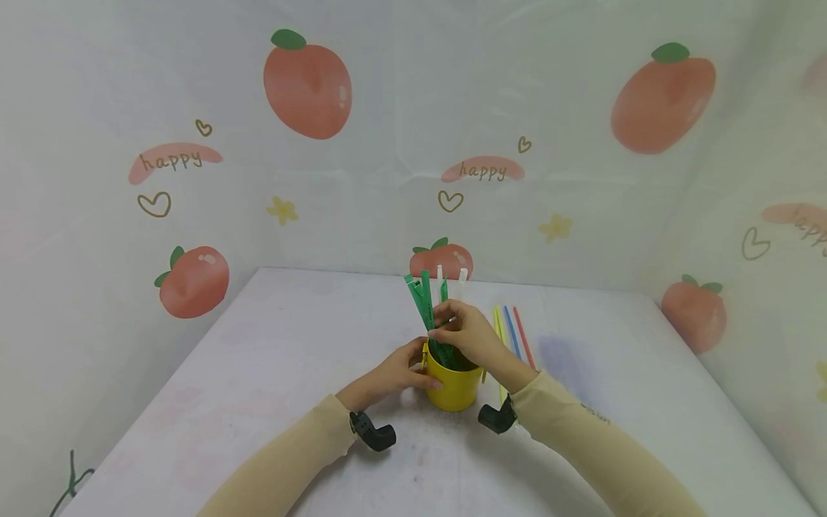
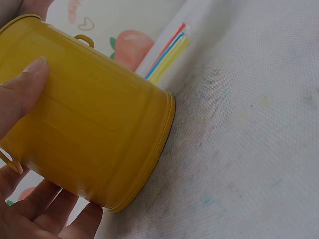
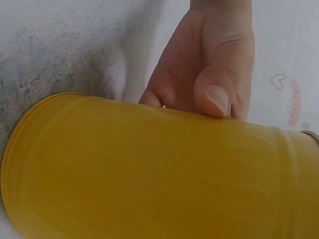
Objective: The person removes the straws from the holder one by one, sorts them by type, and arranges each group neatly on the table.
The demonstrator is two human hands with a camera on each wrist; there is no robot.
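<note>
Frame centre | left hand (image 1: 402,368) gripped yellow bucket (image 1: 452,391) | half-curled right hand (image 1: 477,336) was at green strips (image 1: 427,298) (pinch unclear) | steady bucket probably helped

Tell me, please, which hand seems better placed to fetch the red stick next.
Probably the right hand: it reaches over the yellow bucket from the side where the red stick lies, while the left hand holds the bucket from the opposite side.
</note>
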